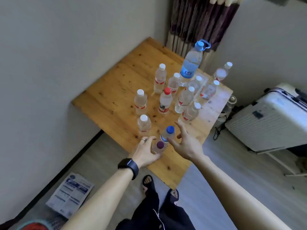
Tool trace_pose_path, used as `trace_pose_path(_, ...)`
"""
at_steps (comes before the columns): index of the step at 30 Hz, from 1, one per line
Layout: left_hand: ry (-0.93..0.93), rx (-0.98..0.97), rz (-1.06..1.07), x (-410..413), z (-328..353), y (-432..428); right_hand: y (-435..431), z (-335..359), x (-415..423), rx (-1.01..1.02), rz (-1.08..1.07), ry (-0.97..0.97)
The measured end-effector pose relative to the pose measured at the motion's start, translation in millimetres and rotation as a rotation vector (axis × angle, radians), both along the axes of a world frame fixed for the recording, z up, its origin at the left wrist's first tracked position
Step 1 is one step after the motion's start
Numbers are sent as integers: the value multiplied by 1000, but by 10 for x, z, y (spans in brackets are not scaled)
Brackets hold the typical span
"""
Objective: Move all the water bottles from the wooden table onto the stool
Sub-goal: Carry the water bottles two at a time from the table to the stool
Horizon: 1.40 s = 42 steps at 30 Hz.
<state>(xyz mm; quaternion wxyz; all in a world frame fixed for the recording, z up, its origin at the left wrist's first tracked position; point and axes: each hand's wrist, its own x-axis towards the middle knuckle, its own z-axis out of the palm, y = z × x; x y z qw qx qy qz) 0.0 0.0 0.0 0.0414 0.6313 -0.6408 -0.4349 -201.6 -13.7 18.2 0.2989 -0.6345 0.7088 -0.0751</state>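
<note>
Several clear water bottles stand on the wooden table (116,90). Nearest me are a purple-capped bottle (159,146) and a blue-capped bottle (168,134). My left hand (144,154) curls around the purple-capped bottle from the left, fingers touching it. My right hand (186,143) is spread open just right of the blue-capped bottle, fingertips close to it. Behind them stand a red-capped bottle (164,101), several white-capped bottles and a large blue-capped bottle (191,62). No stool is in view.
A white suitcase (269,118) rests on a frame to the right of the table. A printed sheet (70,195) lies on the floor at the lower left. A striped curtain (196,22) hangs behind the table. My sandalled feet (159,188) stand at the table's near corner.
</note>
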Motion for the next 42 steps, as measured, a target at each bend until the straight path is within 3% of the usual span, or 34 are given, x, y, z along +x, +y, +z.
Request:
trace_pose_path(3,-13,56,-28,-113,-33,-44,-100,-94,126,-31,26,202)
trace_pose_path(8,-18,-63,-47,-207,-208,-86,-142,-221,140,-116,62,262)
trace_pose_path(13,-63,-172,-150,-80,-316,-101,-69,-249,46,-87,-6,210)
trace_pose_path(18,-260,-322,-301,-55,-350,-105,113,-257,-53,-53,-124,157)
trace_pose_path(27,-325,-452,-479,-228,-205,-135,675,-290,-384,-4,-427,-117)
trace_pose_path(35,-198,-602,-688,-1155,156,-134,1385,-70,-978,-29,-682,-105)
trace_pose_path(42,-127,-662,-934,-2515,641,80,2131,507,-1932,-148,-990,-8)
